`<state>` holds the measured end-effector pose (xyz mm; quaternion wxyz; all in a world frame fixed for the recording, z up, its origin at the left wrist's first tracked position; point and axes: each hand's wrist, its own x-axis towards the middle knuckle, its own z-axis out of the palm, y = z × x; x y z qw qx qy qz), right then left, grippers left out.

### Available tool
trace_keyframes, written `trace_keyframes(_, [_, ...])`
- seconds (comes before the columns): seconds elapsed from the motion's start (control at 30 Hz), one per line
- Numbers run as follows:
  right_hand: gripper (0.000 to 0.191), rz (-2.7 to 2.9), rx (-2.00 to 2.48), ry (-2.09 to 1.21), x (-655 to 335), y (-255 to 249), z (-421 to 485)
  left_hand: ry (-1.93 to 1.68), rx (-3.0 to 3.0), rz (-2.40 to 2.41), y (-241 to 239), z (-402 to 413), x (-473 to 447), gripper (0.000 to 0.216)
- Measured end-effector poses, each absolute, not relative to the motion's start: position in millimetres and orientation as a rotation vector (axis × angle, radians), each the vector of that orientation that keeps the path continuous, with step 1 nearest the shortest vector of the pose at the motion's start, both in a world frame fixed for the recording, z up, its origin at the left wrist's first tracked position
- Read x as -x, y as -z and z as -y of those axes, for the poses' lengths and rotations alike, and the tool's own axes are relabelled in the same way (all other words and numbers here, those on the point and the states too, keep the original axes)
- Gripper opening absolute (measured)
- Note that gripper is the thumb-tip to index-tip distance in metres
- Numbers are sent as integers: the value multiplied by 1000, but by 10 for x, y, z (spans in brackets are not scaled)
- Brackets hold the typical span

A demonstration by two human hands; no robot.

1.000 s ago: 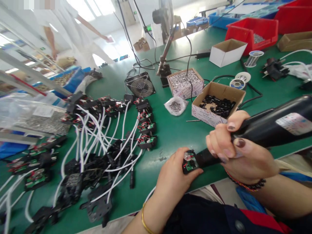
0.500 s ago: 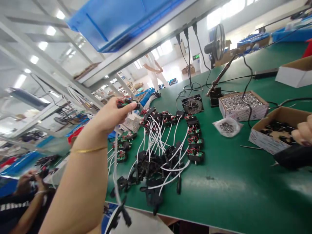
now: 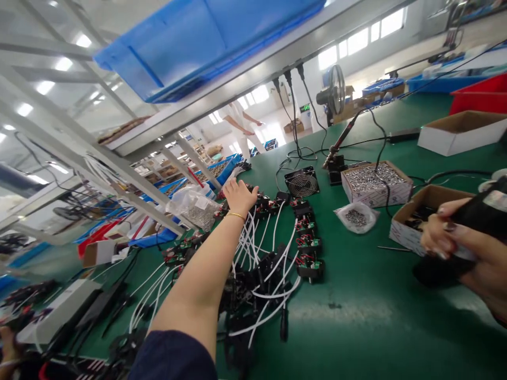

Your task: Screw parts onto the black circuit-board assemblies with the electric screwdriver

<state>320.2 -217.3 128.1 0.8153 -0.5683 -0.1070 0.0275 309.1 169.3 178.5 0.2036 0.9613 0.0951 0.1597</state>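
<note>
My left hand (image 3: 240,196) is stretched far out over the green bench (image 3: 356,316), resting on the far end of a pile of black modules with green boards and white cables (image 3: 273,253). Its fingers curl down behind the back of the hand, so I cannot see whether they hold anything. My right hand (image 3: 455,250) is at the right edge, closed around the grip of a black electric screwdriver (image 3: 481,208), just in front of a cardboard box of black parts (image 3: 412,224).
Behind the pile sit a small black fan (image 3: 301,184), a soldering iron stand (image 3: 336,161), a box of screws (image 3: 374,179) and a bag of screws (image 3: 355,216). A blue bin (image 3: 198,42) hangs on the rack overhead. A person in white (image 3: 240,124) stands far off.
My left hand, which held a module with its cable up in the air, has dropped onto the far end of the pile. The view has swung slightly right; my right hand shows more.
</note>
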Motion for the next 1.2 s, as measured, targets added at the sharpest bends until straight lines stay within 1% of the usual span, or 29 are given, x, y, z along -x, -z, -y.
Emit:
trace_keyframes(0.03, [25, 264, 1230, -5, -3131, -1308, 2126, -369, -2713, -206, -1742, -1650, -3133, 39])
trace_keyframes(0.1, [22, 352, 1264, 37, -3034, -1334, 2076, -194, -2776, -81, -1653, -1541, -3165, 36])
trace_keyframes(0.2, [18, 483, 1275, 51, -2994, -1331, 2097, 70, -2834, 131, -1520, -1319, -3019, 22])
trace_keyframes(0.27, [18, 554, 1270, 70, -2994, -1325, 2133, 203, -2855, 265, -1436, -1153, -2795, 17])
trace_keyframes(0.37, [17, 610, 1256, 77, -2978, -1335, 2153, 310, -2929, 382, -1320, -939, -2393, 23])
trace_keyframes(0.43, [16, 609, 1242, 73, -2950, -1358, 2139, 332, -3008, 382, -1248, -838, -2175, 37])
trace_keyframes(0.5, [16, 607, 1226, 71, -2910, -1391, 2119, 330, -3034, 355, -1189, -756, -2030, 57])
trace_keyframes(0.57, [15, 620, 1209, 68, -2853, -1431, 2099, 345, -2951, 312, -1147, -670, -1943, 65])
trace_keyframes(0.73, [13, 642, 1158, -4, -2588, -1524, 2043, 314, -2712, 133, -1049, -406, -1731, 49])
trace_keyframes(0.83, [16, 643, 1128, -42, -2396, -1520, 1979, 314, -2629, 46, -955, -322, -1530, 54])
trace_keyframes(0.93, [17, 645, 1105, -80, -2262, -1463, 1882, 394, -2621, 93, -887, -347, -1342, 65])
trace_keyframes(1.0, [17, 637, 1089, -111, -2215, -1428, 1808, 407, -2625, 141, -872, -383, -1261, 69])
trace_keyframes(1.13, [18, 619, 1057, -157, -2163, -1441, 1695, 355, -2492, 107, -819, -346, -1221, 58])
trace_keyframes(1.2, [20, 617, 1050, -174, -2130, -1477, 1666, 301, -2379, 4, -752, -253, -1230, 58])
